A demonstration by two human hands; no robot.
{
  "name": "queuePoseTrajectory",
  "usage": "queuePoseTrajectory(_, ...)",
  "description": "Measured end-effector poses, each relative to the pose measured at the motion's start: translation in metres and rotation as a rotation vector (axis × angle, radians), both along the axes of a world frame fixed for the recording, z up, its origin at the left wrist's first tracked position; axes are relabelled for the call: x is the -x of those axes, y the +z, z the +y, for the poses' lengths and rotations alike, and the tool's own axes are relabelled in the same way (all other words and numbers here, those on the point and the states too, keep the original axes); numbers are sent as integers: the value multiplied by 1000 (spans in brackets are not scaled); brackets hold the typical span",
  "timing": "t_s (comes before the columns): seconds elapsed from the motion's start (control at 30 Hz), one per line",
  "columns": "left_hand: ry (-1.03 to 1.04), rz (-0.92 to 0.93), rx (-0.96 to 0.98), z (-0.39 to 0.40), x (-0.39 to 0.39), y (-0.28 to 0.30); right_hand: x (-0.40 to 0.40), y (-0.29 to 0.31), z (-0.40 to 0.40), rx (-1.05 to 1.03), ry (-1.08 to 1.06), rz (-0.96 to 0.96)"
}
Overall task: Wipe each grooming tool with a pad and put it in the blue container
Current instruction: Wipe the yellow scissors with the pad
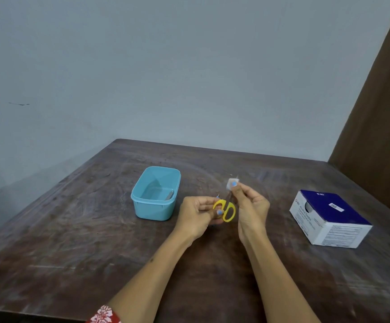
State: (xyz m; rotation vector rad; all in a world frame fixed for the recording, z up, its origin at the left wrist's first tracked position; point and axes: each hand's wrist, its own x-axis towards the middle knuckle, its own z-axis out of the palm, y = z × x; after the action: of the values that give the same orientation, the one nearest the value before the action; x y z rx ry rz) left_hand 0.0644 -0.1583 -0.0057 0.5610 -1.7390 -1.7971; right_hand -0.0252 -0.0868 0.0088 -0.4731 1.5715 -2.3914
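Note:
My left hand (pixel 198 214) grips small scissors by their yellow handles (pixel 228 212), a finger through one loop. The blades point up and away. My right hand (pixel 249 205) pinches a small white pad (pixel 231 184) around the blades near their tip, so the blades are mostly hidden. Both hands hover over the middle of the brown table. The blue container (pixel 153 212) stands open just left of my left hand, and a metal tool (pixel 170 195) lies inside it at the right end.
A white and dark blue box of alcohol swabs (pixel 329 217) sits on the table to the right of my hands. The dark wooden table (pixel 72 229) ends against a grey wall, with a brown panel at far right.

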Motion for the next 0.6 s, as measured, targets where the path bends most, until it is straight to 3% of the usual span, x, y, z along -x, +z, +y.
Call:
queuePoseTrajectory(0.1, -36, -22, 6, 3, 2, -2, 5, 3, 2, 73, -80, 12)
queuePoseTrajectory(0.27, 73, 33, 37, 2, 2, -1, 2, -4, -2, -84, -178, 186)
queuePoseTrajectory(0.4, 153, 83, 32, 2, 4, -1, 1, -8, 0, -210, -394, 531)
queuePoseTrajectory(0.5, 185, 147, -29, 0, 5, -2, -3, -15, -3, -366, -419, 861)
queuePoseTrajectory(0.6, 168, 197, -96, 0, 4, -1, -3, -22, -4, -455, -417, 963)
